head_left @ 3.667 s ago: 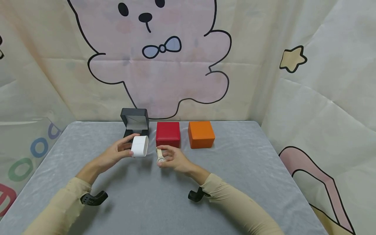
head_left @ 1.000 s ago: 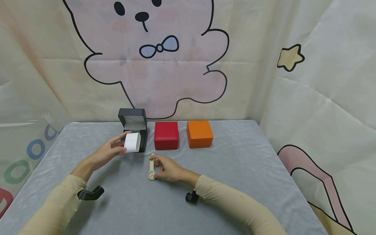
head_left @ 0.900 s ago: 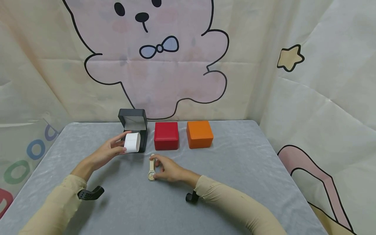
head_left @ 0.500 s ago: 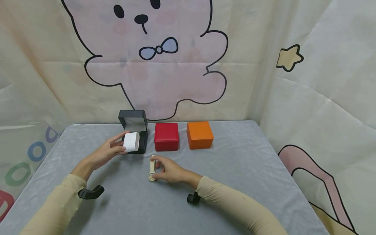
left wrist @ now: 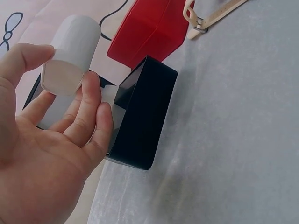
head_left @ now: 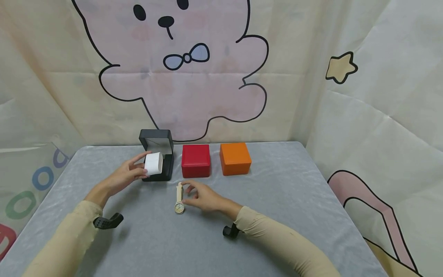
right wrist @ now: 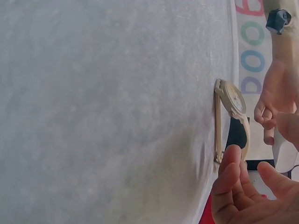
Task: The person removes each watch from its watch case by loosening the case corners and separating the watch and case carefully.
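My left hand (head_left: 126, 175) pinches a white watch pillow (head_left: 153, 164) over the base of the black watch box (head_left: 168, 169), whose lid stands raised. In the left wrist view, thumb and fingers hold the pillow (left wrist: 77, 42) near its end, above the box (left wrist: 145, 116). A cream-strapped wristwatch (head_left: 179, 208) lies on the grey cloth, dial toward me. Beside its strap is my right hand (head_left: 204, 198), fingers spread loosely and gripping nothing. The right wrist view has the watch (right wrist: 233, 99) resting on its looped strap, just past the right fingertips (right wrist: 232, 154).
A red box (head_left: 195, 161) and an orange box (head_left: 236, 159) stand closed to the right of the black one, along the table's (head_left: 277, 215) back edge. Behind them hangs a printed curtain (head_left: 221, 100). Each wrist wears a black camera mount.
The right hand lowered the watch toward me onto the cloth and let go of it. The left hand moved the watch pillow left, over the black box, and has just tilted and raised it slightly.
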{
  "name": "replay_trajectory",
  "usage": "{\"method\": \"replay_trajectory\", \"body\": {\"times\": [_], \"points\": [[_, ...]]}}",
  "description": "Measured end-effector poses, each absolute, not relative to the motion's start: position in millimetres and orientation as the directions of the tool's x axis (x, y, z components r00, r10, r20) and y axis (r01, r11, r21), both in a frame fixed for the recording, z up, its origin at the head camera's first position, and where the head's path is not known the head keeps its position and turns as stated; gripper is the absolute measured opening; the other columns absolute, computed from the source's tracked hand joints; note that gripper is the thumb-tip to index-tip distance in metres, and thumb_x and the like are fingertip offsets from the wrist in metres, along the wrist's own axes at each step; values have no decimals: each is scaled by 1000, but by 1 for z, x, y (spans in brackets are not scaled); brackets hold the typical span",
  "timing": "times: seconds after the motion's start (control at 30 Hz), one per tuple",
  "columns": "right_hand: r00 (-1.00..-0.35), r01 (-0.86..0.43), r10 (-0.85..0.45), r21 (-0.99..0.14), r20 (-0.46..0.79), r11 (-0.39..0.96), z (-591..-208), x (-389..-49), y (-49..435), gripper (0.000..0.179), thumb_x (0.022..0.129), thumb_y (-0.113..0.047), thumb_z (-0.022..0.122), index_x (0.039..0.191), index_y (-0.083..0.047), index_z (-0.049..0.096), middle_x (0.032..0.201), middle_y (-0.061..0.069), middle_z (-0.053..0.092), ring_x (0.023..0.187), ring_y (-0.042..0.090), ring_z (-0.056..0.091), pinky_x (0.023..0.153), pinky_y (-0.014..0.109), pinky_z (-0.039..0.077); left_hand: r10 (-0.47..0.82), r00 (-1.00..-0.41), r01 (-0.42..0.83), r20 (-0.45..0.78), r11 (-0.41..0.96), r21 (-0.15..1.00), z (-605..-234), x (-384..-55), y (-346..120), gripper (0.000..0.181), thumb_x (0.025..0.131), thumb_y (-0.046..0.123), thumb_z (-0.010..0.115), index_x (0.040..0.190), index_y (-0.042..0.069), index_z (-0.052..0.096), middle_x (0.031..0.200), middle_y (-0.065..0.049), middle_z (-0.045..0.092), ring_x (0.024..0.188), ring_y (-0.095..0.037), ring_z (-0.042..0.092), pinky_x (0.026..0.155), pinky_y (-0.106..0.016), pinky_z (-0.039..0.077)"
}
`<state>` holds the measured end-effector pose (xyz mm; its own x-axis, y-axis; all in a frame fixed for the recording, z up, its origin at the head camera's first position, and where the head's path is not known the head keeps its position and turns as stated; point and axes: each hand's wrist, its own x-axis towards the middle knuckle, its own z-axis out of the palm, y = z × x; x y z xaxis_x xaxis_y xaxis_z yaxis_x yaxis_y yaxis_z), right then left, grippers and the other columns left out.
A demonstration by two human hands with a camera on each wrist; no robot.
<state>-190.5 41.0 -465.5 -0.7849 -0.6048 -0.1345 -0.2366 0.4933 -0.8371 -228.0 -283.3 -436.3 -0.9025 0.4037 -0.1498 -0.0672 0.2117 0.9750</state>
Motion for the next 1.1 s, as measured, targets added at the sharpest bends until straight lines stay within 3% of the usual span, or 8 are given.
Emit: {"method": "replay_trajectory", "body": {"times": [0.13, 0.23, 0.5, 0.57, 0.77, 0.97, 1.1], "points": [[-781, -244, -614, -853, -109, 461, -463, -192, 47, 61, 94, -21, 73, 149, -19, 46, 124, 12, 63, 72, 8, 58, 63, 19, 48, 389, -907, -81, -164, 223, 972, -434, -231, -282, 77, 102, 15, 58, 164, 21, 13, 139, -12, 44, 108, -8, 58, 97, -29, 54], [-781, -241, -616, -862, -100, 446, -460, -195, 52, 60, 95, -21, 72, 149, -17, 45, 124, 13, 62, 73, 10, 59, 63, 20, 50, 383, -909, -82, -166, 225, 971, -433, -233, -283, 77, 102, 15, 58, 164, 23, 13, 142, -15, 42, 108, -8, 58, 97, -29, 54], [-799, -235, -595, -866, -86, 442, -457, -201, 63, 54, 96, -21, 70, 145, -12, 49, 123, 15, 62, 83, 16, 63, 67, 25, 53, 378, -913, -70, -155, 229, 971, -437, -242, -287, 73, 103, 14, 56, 163, 21, 15, 124, 5, 55, 104, -6, 61, 95, -28, 55], [-801, -237, -594, -867, -82, 439, -457, -202, 65, 53, 96, -21, 70, 144, -11, 50, 123, 15, 63, 85, 16, 63, 68, 26, 54, 371, -914, -79, -163, 232, 970, -437, -243, -287, 74, 103, 13, 56, 163, 21, 14, 127, 1, 54, 103, -6, 62, 95, -27, 55], [-802, -236, -590, -860, -90, 452, -458, -204, 71, 50, 97, -22, 69, 142, -10, 52, 124, 14, 63, 90, 18, 65, 71, 27, 55, 348, -919, -111, -187, 229, 967, -439, -246, -286, 77, 103, 13, 57, 164, 19, 9, 151, -28, 36, 99, -5, 63, 91, -22, 55], [-808, -216, -580, -864, -104, 455, -459, -204, 76, 49, 97, -23, 69, 142, -11, 53, 124, 15, 64, 92, 18, 66, 70, 29, 55, 332, -924, -102, -191, 268, 958, -435, -252, -286, 78, 102, 16, 59, 164, 16, 11, 145, -24, 43, 96, -4, 63, 89, -20, 54], [-808, -217, -580, -862, -106, 458, -459, -205, 77, 49, 97, -23, 69, 142, -10, 53, 124, 15, 64, 92, 19, 66, 70, 29, 54, 318, -925, -100, -207, 323, 941, -434, -256, -287, 79, 101, 19, 62, 163, 17, 14, 152, -28, 40, 103, -7, 61, 89, -19, 53]]}}
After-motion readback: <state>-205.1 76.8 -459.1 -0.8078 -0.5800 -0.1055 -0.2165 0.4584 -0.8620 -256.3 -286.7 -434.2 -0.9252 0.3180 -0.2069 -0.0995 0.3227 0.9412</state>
